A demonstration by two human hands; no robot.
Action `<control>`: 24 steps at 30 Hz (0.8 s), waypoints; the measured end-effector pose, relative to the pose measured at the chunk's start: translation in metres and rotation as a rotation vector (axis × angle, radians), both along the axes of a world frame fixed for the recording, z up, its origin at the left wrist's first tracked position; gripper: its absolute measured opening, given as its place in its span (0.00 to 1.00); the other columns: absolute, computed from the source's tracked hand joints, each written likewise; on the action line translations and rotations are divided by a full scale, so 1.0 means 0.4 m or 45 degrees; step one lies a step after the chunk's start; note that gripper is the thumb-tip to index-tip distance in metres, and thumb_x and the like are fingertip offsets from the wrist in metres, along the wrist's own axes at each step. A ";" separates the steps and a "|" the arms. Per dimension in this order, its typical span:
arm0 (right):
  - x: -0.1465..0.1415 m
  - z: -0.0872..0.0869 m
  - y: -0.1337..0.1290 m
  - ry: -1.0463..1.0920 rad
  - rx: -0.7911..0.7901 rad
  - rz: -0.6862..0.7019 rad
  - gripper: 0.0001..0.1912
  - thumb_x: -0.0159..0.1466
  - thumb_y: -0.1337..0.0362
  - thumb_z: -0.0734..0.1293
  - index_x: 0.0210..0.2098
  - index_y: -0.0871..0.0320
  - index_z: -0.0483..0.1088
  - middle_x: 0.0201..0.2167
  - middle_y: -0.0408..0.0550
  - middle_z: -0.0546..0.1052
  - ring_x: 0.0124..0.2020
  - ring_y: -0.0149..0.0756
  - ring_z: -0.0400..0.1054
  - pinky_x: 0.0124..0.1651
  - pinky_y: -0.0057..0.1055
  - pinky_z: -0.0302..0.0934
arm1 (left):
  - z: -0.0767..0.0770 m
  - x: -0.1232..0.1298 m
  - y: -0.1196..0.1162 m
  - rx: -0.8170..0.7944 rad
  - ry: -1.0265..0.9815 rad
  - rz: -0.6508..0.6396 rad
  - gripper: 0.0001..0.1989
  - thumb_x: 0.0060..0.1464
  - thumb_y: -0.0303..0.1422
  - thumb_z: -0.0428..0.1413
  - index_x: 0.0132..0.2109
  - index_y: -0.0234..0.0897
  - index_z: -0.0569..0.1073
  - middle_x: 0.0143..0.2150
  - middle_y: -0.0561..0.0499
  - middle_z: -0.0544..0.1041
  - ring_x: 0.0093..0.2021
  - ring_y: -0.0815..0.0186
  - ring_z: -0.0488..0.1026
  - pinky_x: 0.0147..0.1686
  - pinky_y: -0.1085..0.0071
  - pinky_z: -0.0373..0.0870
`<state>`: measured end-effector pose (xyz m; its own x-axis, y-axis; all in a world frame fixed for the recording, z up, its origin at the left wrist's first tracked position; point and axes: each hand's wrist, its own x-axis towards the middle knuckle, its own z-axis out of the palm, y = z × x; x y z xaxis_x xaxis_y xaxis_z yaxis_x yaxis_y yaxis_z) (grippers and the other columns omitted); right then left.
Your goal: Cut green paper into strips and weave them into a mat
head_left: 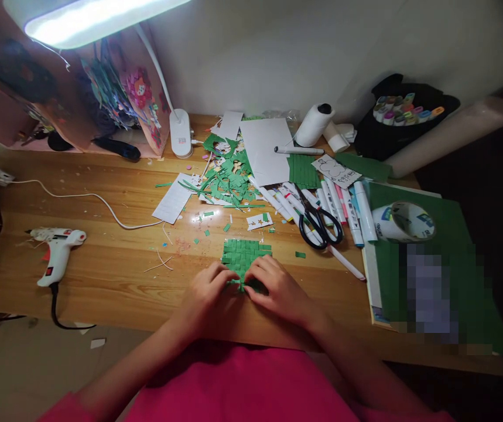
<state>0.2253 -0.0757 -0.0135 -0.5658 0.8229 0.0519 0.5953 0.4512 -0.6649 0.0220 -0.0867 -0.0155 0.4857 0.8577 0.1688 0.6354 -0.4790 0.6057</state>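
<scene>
A small mat of woven green paper strips (pixel 242 253) lies on the wooden table in front of me. My left hand (pixel 208 288) is at its lower left edge, fingers bent and pinched on the paper. On the lower right edge, my right hand (pixel 275 286) has its thumb and fingers curled together on the mat. The fingertips of both hands nearly meet at the near edge, where they partly cover the strips. Small green scraps (pixel 227 227) are scattered just beyond the mat.
A glue gun (pixel 60 249) lies at the left. Black-handled scissors (pixel 319 225) rest on markers (pixel 350 217) to the right. Behind are a heap of green cuttings (pixel 229 173) and white paper (pixel 266 149). A tape roll (pixel 404 221) sits on green sheets (pixel 448 234).
</scene>
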 end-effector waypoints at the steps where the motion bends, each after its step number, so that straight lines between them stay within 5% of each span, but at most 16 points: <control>1: 0.004 0.003 0.000 -0.013 -0.006 -0.004 0.04 0.61 0.67 0.65 0.36 0.58 0.67 0.36 0.49 0.71 0.41 0.40 0.61 0.45 0.36 0.57 | 0.002 0.008 0.002 -0.033 0.008 -0.059 0.06 0.59 0.30 0.50 0.44 0.38 0.67 0.38 0.49 0.71 0.36 0.66 0.70 0.34 0.70 0.69; 7: 0.025 0.018 0.006 -0.103 -0.004 -0.037 0.12 0.59 0.62 0.68 0.42 0.57 0.67 0.38 0.48 0.72 0.41 0.41 0.62 0.45 0.38 0.56 | -0.004 0.038 0.012 -0.236 -0.008 -0.115 0.06 0.60 0.29 0.49 0.44 0.36 0.66 0.40 0.47 0.71 0.40 0.64 0.69 0.39 0.67 0.69; 13: 0.039 0.030 0.004 0.131 -0.103 -0.032 0.08 0.63 0.62 0.64 0.42 0.57 0.66 0.37 0.46 0.74 0.40 0.38 0.64 0.46 0.36 0.56 | -0.007 0.053 -0.002 -0.123 0.044 -0.019 0.08 0.58 0.34 0.52 0.42 0.35 0.67 0.38 0.47 0.72 0.37 0.63 0.70 0.36 0.67 0.69; 19: 0.032 0.028 0.013 0.243 -0.095 0.058 0.11 0.62 0.62 0.66 0.43 0.57 0.66 0.39 0.48 0.74 0.43 0.38 0.65 0.51 0.39 0.56 | -0.001 0.048 -0.002 -0.133 -0.046 -0.011 0.03 0.59 0.27 0.48 0.39 0.36 0.67 0.35 0.49 0.72 0.36 0.65 0.69 0.36 0.69 0.68; 22: 0.045 0.035 -0.006 0.201 0.054 -0.073 0.08 0.62 0.66 0.65 0.43 0.57 0.67 0.38 0.48 0.73 0.41 0.38 0.65 0.46 0.36 0.59 | 0.003 0.045 0.002 -0.176 -0.078 -0.004 0.03 0.59 0.27 0.48 0.40 0.36 0.66 0.35 0.49 0.72 0.37 0.65 0.69 0.37 0.69 0.68; 24: 0.087 0.030 -0.049 0.162 0.266 -0.316 0.08 0.64 0.68 0.61 0.42 0.57 0.68 0.36 0.48 0.72 0.39 0.38 0.65 0.45 0.37 0.58 | 0.002 0.046 0.003 -0.191 -0.077 0.001 0.03 0.60 0.27 0.48 0.40 0.36 0.66 0.35 0.49 0.72 0.37 0.65 0.69 0.37 0.69 0.68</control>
<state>0.2601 -0.0952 -0.0013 -0.3277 0.8988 0.2912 0.6222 0.4373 -0.6493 0.0404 -0.0855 -0.0147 0.4776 0.8760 0.0678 0.5959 -0.3796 0.7076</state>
